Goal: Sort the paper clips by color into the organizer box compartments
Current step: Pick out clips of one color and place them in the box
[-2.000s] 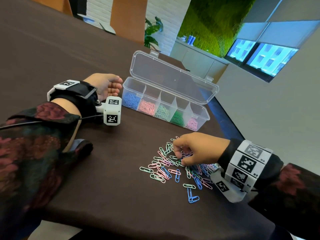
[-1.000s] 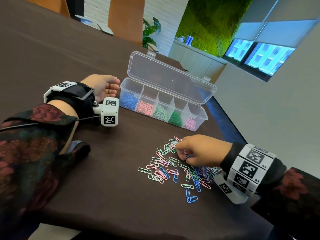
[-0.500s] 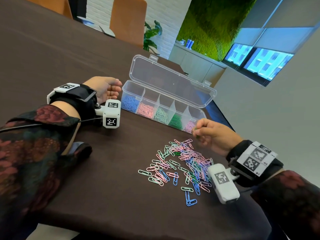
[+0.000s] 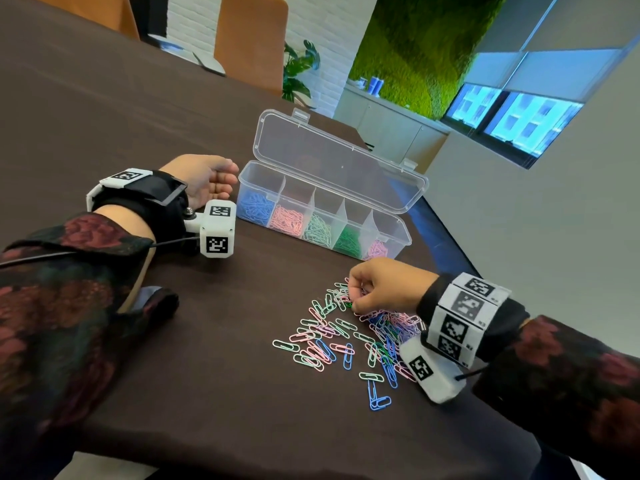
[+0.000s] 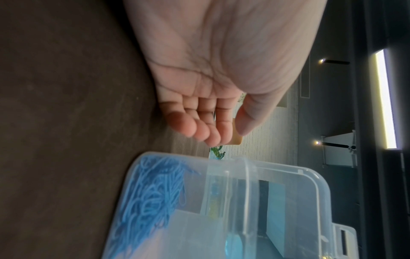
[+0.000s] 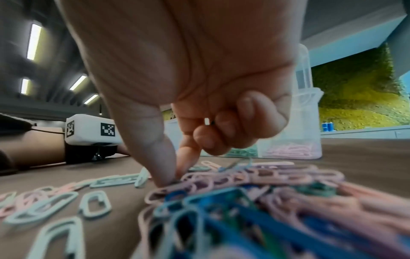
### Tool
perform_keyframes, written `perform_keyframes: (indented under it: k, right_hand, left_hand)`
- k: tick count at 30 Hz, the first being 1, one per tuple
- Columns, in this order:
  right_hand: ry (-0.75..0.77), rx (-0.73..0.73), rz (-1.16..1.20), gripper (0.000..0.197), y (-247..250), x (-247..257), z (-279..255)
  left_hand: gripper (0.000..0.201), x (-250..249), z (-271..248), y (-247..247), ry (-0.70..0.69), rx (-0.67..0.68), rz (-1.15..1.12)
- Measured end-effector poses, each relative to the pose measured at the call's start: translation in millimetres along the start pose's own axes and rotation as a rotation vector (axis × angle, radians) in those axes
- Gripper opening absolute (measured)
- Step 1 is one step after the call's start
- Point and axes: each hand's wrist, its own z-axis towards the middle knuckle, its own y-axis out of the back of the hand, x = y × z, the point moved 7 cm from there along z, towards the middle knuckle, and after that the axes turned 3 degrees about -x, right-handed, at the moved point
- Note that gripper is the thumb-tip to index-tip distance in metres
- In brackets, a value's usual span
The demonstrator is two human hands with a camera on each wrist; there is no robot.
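Observation:
A clear organizer box [image 4: 403,233] stands open, its lid [image 4: 339,161] tipped back. Its compartments hold blue [image 4: 254,207], salmon [image 4: 287,220], pale green [image 4: 318,232], dark green [image 4: 348,242] and light pink clips [image 4: 379,251]. Mixed loose clips [image 4: 346,341] lie in front of it. My right hand [image 4: 349,301] is at the pile's far edge. In the right wrist view my right hand [image 6: 170,175] pinches a clip there with thumb and index; its colour is unclear. My left hand [image 4: 221,183] rests beside the box's blue end, fingers loosely curled and holding nothing, as the left hand [image 5: 221,126] also shows in its wrist view.
The dark brown table [image 4: 156,116] ends close in front [image 4: 242,459] and to the right of the box. Two orange chairs [image 4: 252,39] and a plant [image 4: 298,74] stand beyond the far side. A lone blue clip [image 4: 379,401] lies nearest me.
My right hand lifted from the pile to the box's light pink end, then came back down onto the pile's far edge. The left hand stayed where it was.

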Motion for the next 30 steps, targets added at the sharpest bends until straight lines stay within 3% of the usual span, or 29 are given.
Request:
perform_keyframes:
  k: [8,14,21,25,30]
  right_hand:
    - [0.072,-0.085,-0.17,0.012,0,5,-3]
    - [0.061,-0.07,-0.13,0.008,-1,4,-1]
    - [0.037,-0.055,-0.05,0.025,-3,0,2]
    - [-0.028,-0.178,0.294,0.021,16,-11,-4]
    - [-0.075,-0.28,1.099,0.03,18,-35,-10]
  left_hand:
    - [0.019,0,-2,-1,0.006,-0.002,-0.014]
    - [0.018,0,-2,0,0.005,-0.009,-0.002]
    - [0.018,-1,-4,-1,0.007,-0.012,-0.009]
    - [0.017,-1,-5,-2,0.005,-0.006,-0.006]
    - [0.017,-1,-5,-2,0.008,-0.001,-0.001]
